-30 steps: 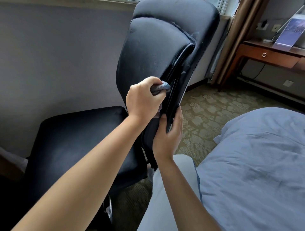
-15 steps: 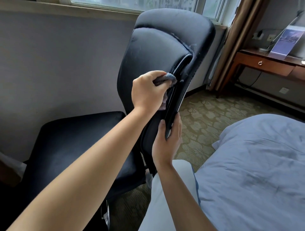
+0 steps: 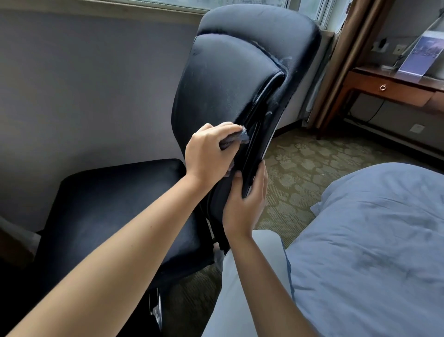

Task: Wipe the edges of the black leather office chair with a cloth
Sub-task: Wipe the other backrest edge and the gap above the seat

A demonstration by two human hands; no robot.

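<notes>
My left hand (image 3: pixel 206 154), nearer, pinches the cloth (image 3: pixel 234 139) against the chair (image 3: pixel 223 79) back's side edge, which runs up-right; my right hand (image 3: pixel 245 202) grips below.

You have 1 black leather office chair (image 3: pixel 223 96) in front of you, and everything else counts off from it. On its side edge sit 2 hands: 1 left hand (image 3: pixel 206 154) and, just below it on that edge, 1 right hand (image 3: pixel 242 206). You have 1 cloth (image 3: pixel 234 139), bunched in the left hand against the chair's edge. To the right of the chair lies 1 bed (image 3: pixel 372 240) under pale blue bedding. Beyond the chair on the right you can count 1 wooden desk (image 3: pixel 389 89) with 1 drawer pull (image 3: pixel 382 87), and 1 brown curtain (image 3: pixel 341 72) between chair and desk. Behind the chair's top runs 1 window (image 3: pixel 240 3).
</notes>
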